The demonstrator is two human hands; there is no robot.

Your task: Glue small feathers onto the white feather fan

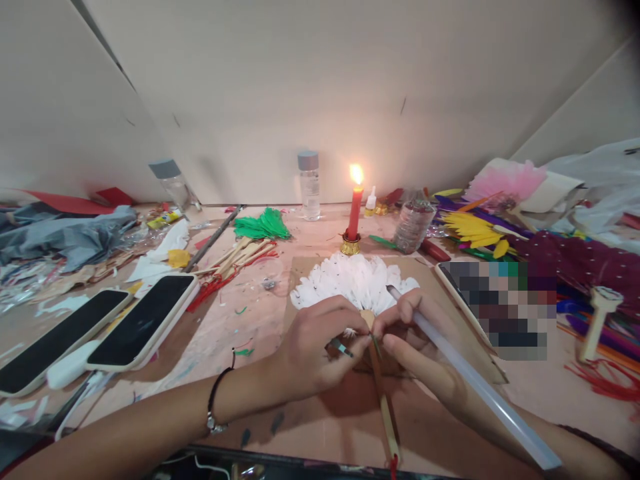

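Observation:
A white feather fan point(353, 280) lies on a brown cardboard sheet point(425, 270), its wooden handle point(386, 407) pointing toward me. My left hand point(313, 350) rests at the base of the fan and pinches a small dark-green feather point(341, 347). My right hand point(413, 333) touches the fan's base with its fingertips and holds a long translucent glue stick point(480, 387), which runs down to the lower right. A lit red candle point(355, 210) in a gold holder stands just behind the fan.
Two phones point(143, 320) lie screen-up at the left on the pink table. Green feathers point(263, 225), wooden fan sticks point(240, 257), two clear bottles point(310, 185), a plastic jar point(413, 225) and piles of coloured feathers point(475, 230) crowd the back and right. A blurred screen point(500, 303) lies right of the fan.

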